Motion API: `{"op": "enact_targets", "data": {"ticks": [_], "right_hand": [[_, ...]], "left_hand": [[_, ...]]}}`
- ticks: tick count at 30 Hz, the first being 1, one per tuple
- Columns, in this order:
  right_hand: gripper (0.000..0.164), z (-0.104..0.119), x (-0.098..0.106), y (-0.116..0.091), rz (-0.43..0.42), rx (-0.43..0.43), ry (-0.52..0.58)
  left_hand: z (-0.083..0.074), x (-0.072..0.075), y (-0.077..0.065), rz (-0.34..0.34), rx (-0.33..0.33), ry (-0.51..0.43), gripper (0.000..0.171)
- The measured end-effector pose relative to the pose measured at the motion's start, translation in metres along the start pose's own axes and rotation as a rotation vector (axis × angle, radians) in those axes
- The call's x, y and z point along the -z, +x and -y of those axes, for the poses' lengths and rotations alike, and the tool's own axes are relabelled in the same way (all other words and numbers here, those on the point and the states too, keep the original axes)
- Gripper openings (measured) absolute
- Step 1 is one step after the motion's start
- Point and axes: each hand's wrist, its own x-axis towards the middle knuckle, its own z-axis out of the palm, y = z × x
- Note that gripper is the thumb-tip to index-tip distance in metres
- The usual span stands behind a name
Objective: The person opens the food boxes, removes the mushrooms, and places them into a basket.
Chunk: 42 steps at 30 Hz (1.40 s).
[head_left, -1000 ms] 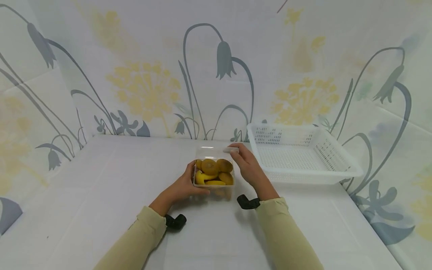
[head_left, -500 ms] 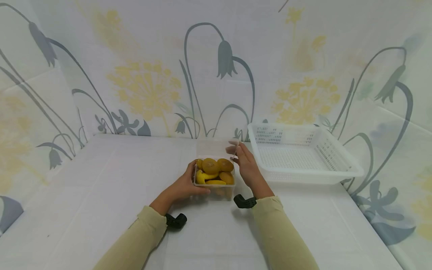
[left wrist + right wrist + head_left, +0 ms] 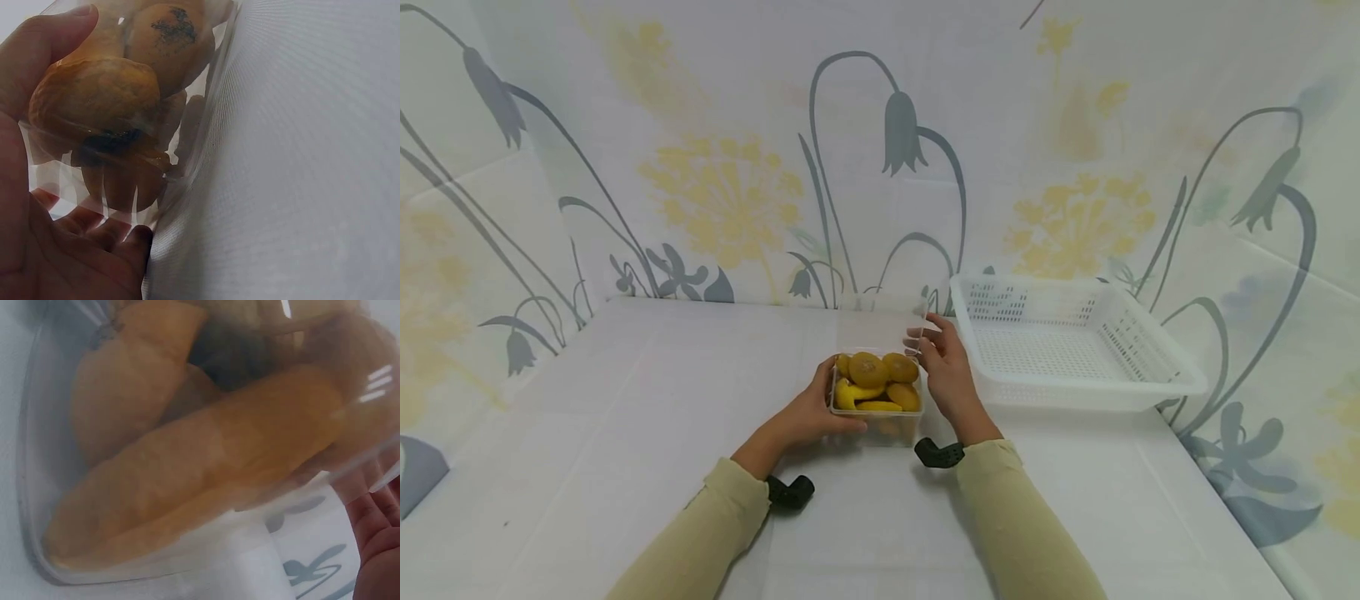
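A clear plastic box [image 3: 895, 429] stands on the white table, filled with rounded brownish-yellow pieces [image 3: 867, 370] and curved, banana-like yellow ones [image 3: 879, 406]. My left hand [image 3: 808, 414] grips its left side, thumb along the front and fingers round the back. The left wrist view shows some pieces [image 3: 94, 103] through the plastic, with dark marks on them. Behind the box its clear lid [image 3: 876, 323] is raised. My right hand [image 3: 947, 367] holds the lid's right edge, fingers showing through the plastic. A long orange-brown piece [image 3: 206, 469] shows through the wall in the right wrist view.
A white perforated plastic basket [image 3: 1097, 387] stands at the back right, close to my right hand. The white-covered table [image 3: 647, 400] meets a flower-printed cloth [image 3: 722, 192] at the back and sides.
The lid has tipped up and back to a more upright position. My right hand has shifted slightly left, from the lid's front edge to its right edge. My left hand stays on the box.
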Motion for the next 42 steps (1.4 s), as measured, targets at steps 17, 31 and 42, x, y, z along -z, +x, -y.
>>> {"op": "enact_targets", "data": {"ticks": [17,31,42], "right_hand": [[0.029,-0.0045,-0.0014,0.0026,-0.098,-0.082,-0.005],[0.041,-0.0087,0.0014,0.0037,-0.087,-0.146,-0.079],[0.039,-0.0088,0.0027,0.0009,-0.062,-0.256,-0.077]], "left_hand": [[-0.0045,0.0012,0.0027,0.011,0.006,0.014,0.121],[-0.0031,0.0007,0.0013,0.009,0.013,0.009,0.121],[-0.0012,-0.0012,-0.0009,-0.002,-0.004,0.008,0.12]]}}
